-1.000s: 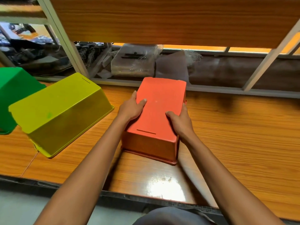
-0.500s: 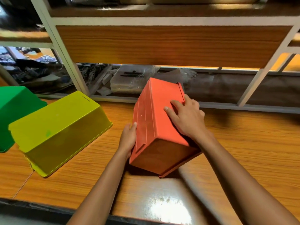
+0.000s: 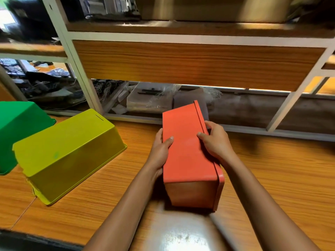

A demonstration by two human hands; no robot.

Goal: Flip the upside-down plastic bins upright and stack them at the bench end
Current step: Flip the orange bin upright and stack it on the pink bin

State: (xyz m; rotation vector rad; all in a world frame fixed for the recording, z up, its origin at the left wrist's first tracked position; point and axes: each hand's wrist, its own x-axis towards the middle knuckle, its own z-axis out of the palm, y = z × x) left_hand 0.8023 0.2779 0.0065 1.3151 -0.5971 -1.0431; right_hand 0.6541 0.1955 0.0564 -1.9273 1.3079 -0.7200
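- Wood-grain bench point(image 3: 272, 178) runs left to right under a white metal shelving frame point(image 3: 79, 73), with cluttered bags and wrapped items on the low shelf behind.
- At the middle of the bench, the orange bin point(image 3: 186, 149) is turned on its side, one long wall facing up and its rim on the right; I cannot see into its opening from here.
- A person's left hand point(image 3: 161, 151) presses against the bin's left face, thumb hooked over the top wall.
- Their right hand point(image 3: 215, 140) clasps the rim edge on the right, fingers wrapped round the lip. Both hands are holding the orange bin between them.
- Its near end looks to sit on or just above the bench; I cannot tell which.
- To the left, a yellow bin point(image 3: 67, 153) lies bottom-up and skewed, and a green bin point(image 3: 20, 127) sits at the far left edge, touching or just behind the yellow one. Neither is held.
- By my reckoning the flip is about half done, and nothing is stacked yet.
- Risk: smooth plastic held by flat palm pressure could slip as the roll goes on, letting the bin drop on its rim and skid.
- Risk: swinging it left toward the other bins could knock the yellow one, which lies near the front edge.
- Glare on the glossy near bench suggests a slick surface, so a set-down bin may slide.
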